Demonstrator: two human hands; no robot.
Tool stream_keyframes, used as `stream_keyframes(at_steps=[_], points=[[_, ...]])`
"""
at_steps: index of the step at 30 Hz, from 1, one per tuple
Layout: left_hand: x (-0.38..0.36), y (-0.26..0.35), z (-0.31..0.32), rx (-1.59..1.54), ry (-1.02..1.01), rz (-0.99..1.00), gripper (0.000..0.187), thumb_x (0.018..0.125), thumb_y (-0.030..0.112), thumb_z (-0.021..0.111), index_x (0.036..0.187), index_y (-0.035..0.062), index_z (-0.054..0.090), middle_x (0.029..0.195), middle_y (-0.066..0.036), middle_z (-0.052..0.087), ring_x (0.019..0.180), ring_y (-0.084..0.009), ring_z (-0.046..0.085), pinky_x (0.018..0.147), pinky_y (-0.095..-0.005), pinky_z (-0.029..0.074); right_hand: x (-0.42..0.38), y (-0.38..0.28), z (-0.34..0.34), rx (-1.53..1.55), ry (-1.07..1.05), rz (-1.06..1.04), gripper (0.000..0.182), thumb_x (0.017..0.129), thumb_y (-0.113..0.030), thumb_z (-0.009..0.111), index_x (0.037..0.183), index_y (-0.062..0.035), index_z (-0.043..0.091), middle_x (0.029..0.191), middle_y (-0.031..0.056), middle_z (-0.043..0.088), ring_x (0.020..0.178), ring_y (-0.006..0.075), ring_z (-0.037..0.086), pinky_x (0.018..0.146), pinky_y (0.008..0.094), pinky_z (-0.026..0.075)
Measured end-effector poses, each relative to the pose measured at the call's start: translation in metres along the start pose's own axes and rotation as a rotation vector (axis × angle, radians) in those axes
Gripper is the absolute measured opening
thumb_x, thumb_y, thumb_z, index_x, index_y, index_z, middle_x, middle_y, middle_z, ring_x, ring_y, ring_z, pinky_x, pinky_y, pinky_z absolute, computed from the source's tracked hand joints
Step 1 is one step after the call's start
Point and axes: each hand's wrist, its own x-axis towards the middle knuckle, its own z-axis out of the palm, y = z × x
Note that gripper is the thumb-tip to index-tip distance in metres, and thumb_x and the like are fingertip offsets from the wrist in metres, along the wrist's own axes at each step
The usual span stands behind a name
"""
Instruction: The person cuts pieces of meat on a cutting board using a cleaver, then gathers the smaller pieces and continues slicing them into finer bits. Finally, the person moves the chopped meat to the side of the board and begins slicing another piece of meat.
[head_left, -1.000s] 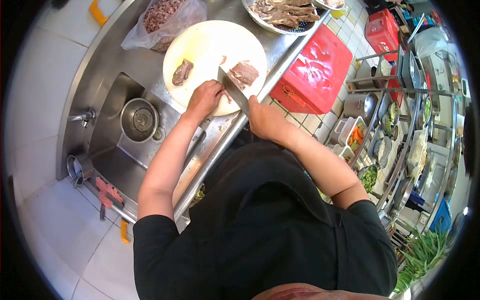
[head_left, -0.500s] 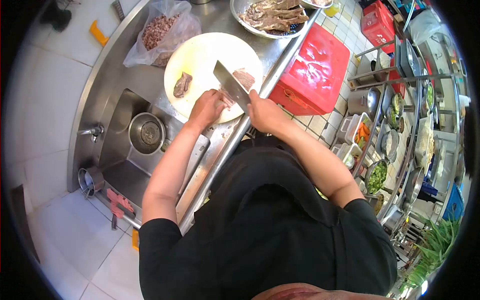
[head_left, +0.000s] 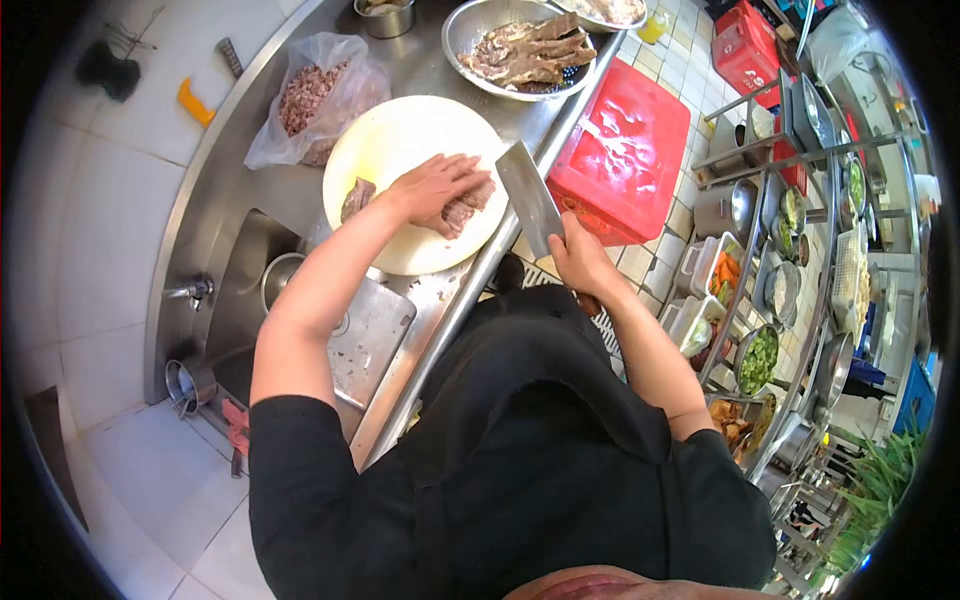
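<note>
My left hand point(head_left: 436, 190) lies stretched out over sliced brown meat point(head_left: 462, 212) on the round, pale cutting board point(head_left: 400, 120). Its fingers are extended, and the palm hides part of the slices. A separate chunk of meat point(head_left: 357, 198) sits at the board's left, partly behind my left wrist. My right hand point(head_left: 582, 256) grips a cleaver point(head_left: 530, 198) by its handle. The broad blade is held beside the board's right edge, apart from the meat and over the counter's front edge.
A plastic bag of diced meat point(head_left: 312, 100) lies behind the board. A metal colander point(head_left: 460, 38) holds large meat pieces. The sink point(head_left: 235, 260) is at left. Beyond the counter stand a red crate point(head_left: 630, 150) and a metal rack point(head_left: 745, 165) with food containers.
The cleaver has moved right, off the meat and away from the board. My left hand has gone from curled fingers at the slices to lying spread across them. The view has shifted slightly.
</note>
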Motion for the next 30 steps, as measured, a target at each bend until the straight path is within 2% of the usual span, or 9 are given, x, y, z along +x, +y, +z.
stream_keyframes(at_steps=[3, 6, 8, 12, 16, 18, 19, 25, 30], points=[[0.027, -0.016, 0.002, 0.060, -0.167, 0.173, 0.134, 0.062, 0.059, 0.094, 0.169, 0.0121, 0.030, 0.174, -0.020, 0.031, 0.160, -0.0387, 0.030, 0.131, -0.0541, 0.025, -0.001, 0.017, 0.005, 0.048, 0.027, 0.009, 0.029, 0.105, -0.020, 0.056, 0.119, 0.0038, 0.048, 0.105, 0.0403, 0.067, 0.106, 0.0594, 0.063, 0.092, 0.0624, 0.049], [0.026, -0.033, 0.021, 0.080, -0.123, 0.300, 0.128, 0.076, 0.071, 0.080, 0.169, 0.0029, 0.026, 0.172, -0.024, 0.033, 0.159, -0.0407, 0.032, 0.130, -0.0539, 0.024, -0.007, 0.031, 0.012, 0.100, 0.077, 0.013, 0.031, 0.105, -0.019, 0.056, 0.125, 0.0041, 0.050, 0.104, 0.0403, 0.067, 0.104, 0.0595, 0.064, 0.092, 0.0631, 0.049], [0.016, -0.035, 0.037, 0.078, 0.013, 0.335, 0.116, 0.085, 0.068, 0.072, 0.168, 0.0011, 0.028, 0.169, -0.023, 0.038, 0.154, -0.0391, 0.037, 0.127, -0.0514, 0.029, -0.010, 0.047, 0.020, 0.119, 0.096, -0.014, 0.034, 0.106, -0.023, 0.055, 0.127, 0.0026, 0.050, 0.105, 0.0407, 0.068, 0.105, 0.0593, 0.064, 0.092, 0.0636, 0.050], [-0.005, -0.018, 0.045, 0.022, 0.140, 0.205, 0.103, 0.086, 0.059, 0.076, 0.162, 0.0012, 0.038, 0.152, -0.019, 0.050, 0.144, -0.0375, 0.045, 0.125, -0.0528, 0.033, -0.016, 0.040, 0.007, 0.132, 0.031, 0.051, 0.033, 0.107, -0.023, 0.054, 0.127, 0.0020, 0.048, 0.103, 0.0400, 0.068, 0.103, 0.0594, 0.064, 0.090, 0.0637, 0.049], [-0.026, 0.015, 0.054, 0.109, 0.218, -0.015, 0.092, 0.087, 0.053, 0.079, 0.156, 0.0029, 0.045, 0.145, -0.019, 0.053, 0.139, -0.0370, 0.050, 0.122, -0.0526, 0.036, -0.003, 0.046, 0.004, 0.124, -0.019, -0.015, 0.031, 0.108, -0.024, 0.054, 0.125, 0.0011, 0.046, 0.104, 0.0400, 0.067, 0.103, 0.0602, 0.064, 0.090, 0.0642, 0.049], [-0.032, 0.033, 0.067, -0.066, 0.390, -0.258, 0.087, 0.084, 0.046, 0.084, 0.152, 0.0028, 0.050, 0.143, -0.019, 0.054, 0.134, -0.0385, 0.053, 0.119, -0.0536, 0.037, 0.001, 0.035, -0.005, 0.109, -0.094, -0.013, 0.031, 0.108, -0.024, 0.054, 0.123, 0.0012, 0.045, 0.106, 0.0393, 0.067, 0.103, 0.0594, 0.064, 0.091, 0.0636, 0.049], [-0.033, 0.042, 0.069, -0.062, 0.398, -0.262, 0.087, 0.084, 0.046, 0.084, 0.152, 0.0028, 0.050, 0.143, -0.019, 0.054, 0.134, -0.0385, 0.053, 0.119, -0.0536, 0.037, 0.003, 0.030, -0.009, 0.105, -0.092, -0.021, 0.031, 0.108, -0.024, 0.054, 0.123, 0.0012, 0.045, 0.106, 0.0393, 0.067, 0.103, 0.0594, 0.064, 0.091, 0.0636, 0.049], [-0.010, 0.090, 0.090, -0.049, 0.645, -0.956, 0.079, 0.086, 0.045, 0.083, 0.146, 0.0031, 0.053, 0.135, -0.018, 0.058, 0.129, -0.0381, 0.053, 0.111, -0.0514, 0.038, 0.018, 0.021, -0.006, 0.065, -0.134, -0.148, 0.031, 0.108, -0.025, 0.053, 0.124, 0.0003, 0.046, 0.108, 0.0385, 0.068, 0.105, 0.0581, 0.065, 0.092, 0.0633, 0.049], [-0.005, 0.105, 0.070, -0.207, 0.628, -1.086, 0.108, 0.074, 0.057, 0.089, 0.155, 0.0025, 0.044, 0.142, -0.021, 0.057, 0.135, -0.0408, 0.050, 0.115, -0.0561, 0.034, 0.023, 0.010, -0.012, -0.041, -0.198, -0.124, 0.031, 0.107, -0.027, 0.053, 0.125, -0.0023, 0.048, 0.111, 0.0359, 0.069, 0.105, 0.0567, 0.066, 0.092, 0.0631, 0.050]])
